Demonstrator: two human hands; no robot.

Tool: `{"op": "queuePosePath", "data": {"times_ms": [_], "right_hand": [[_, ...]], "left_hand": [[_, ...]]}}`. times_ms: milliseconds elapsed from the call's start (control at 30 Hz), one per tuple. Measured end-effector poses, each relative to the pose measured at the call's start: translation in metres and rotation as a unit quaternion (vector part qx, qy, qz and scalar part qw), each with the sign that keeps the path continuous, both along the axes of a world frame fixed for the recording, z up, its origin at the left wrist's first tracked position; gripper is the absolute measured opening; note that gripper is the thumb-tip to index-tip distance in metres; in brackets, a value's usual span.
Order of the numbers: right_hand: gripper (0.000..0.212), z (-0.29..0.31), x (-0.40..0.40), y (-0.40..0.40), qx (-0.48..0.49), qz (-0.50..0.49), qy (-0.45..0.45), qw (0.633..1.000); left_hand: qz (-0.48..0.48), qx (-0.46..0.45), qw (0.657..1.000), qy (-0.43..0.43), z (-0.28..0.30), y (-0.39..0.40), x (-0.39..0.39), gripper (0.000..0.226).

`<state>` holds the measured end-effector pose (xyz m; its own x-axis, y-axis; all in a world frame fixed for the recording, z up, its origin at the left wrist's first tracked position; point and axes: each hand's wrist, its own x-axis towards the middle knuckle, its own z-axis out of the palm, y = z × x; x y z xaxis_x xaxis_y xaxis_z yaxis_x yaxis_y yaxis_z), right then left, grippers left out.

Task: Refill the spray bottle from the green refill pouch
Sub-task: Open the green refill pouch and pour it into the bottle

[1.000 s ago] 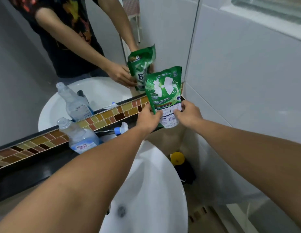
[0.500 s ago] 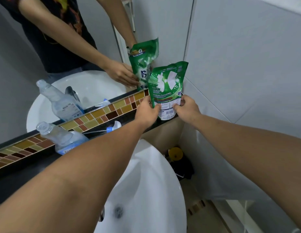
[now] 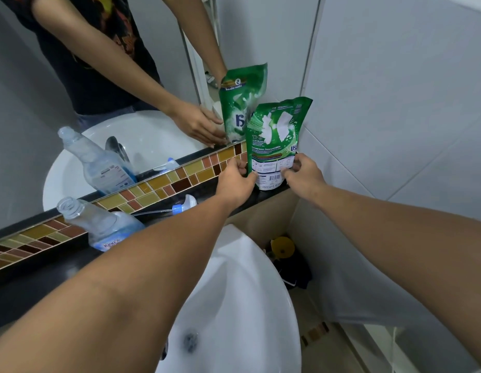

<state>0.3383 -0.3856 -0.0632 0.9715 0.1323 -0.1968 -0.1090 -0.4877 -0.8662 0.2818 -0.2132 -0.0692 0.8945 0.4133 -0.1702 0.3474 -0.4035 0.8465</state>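
The green refill pouch (image 3: 275, 141) stands upright at the right end of the black ledge (image 3: 59, 267), close to the tiled corner. My left hand (image 3: 234, 181) grips its lower left edge and my right hand (image 3: 304, 175) pinches its lower right edge. The clear spray bottle (image 3: 99, 227), uncapped and with some blue liquid at the bottom, sits on the ledge to the left, partly behind my left forearm. Its white and blue spray head (image 3: 184, 204) with the dip tube lies on the ledge between bottle and pouch.
A mirror (image 3: 72, 109) with a mosaic tile border (image 3: 158, 184) rises behind the ledge and repeats the pouch, bottle and arms. The white washbasin (image 3: 234, 305) is below my arms. A dark bottle with a yellow cap (image 3: 282, 246) stands on the floor beside it.
The pouch has settled lower onto the ledge's right end and stands straighter. Both hands stay at its lower edges. The bottle and spray head have not moved.
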Motion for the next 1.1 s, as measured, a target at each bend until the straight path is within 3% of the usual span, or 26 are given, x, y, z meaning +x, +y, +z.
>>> {"op": "queuePosePath", "data": {"times_ms": [300, 500, 633, 867, 1100], "right_hand": [[0.048, -0.001, -0.019, -0.003, -0.078, -0.009, 0.019, 0.997], [0.046, -0.005, -0.039, -0.001, -0.162, 0.054, 0.052, 0.984], [0.026, -0.004, -0.055, 0.014, -0.185, 0.112, 0.051, 0.975], [0.041, 0.002, -0.078, 0.058, -0.216, 0.194, 0.016, 0.957], [0.041, 0.011, -0.104, 0.111, -0.237, 0.255, -0.018, 0.937]], "left_hand": [[0.021, 0.012, 0.999, 0.042, -0.001, 0.022, -0.042, 0.02], [0.023, 0.002, 0.998, 0.066, 0.0, 0.038, -0.082, 0.015], [0.024, 0.001, 0.996, 0.083, 0.001, 0.052, -0.111, 0.013], [0.065, 0.026, 0.992, 0.106, 0.006, 0.08, -0.151, 0.015], [0.054, 0.054, 0.991, 0.105, 0.004, 0.116, -0.203, 0.014]]}}
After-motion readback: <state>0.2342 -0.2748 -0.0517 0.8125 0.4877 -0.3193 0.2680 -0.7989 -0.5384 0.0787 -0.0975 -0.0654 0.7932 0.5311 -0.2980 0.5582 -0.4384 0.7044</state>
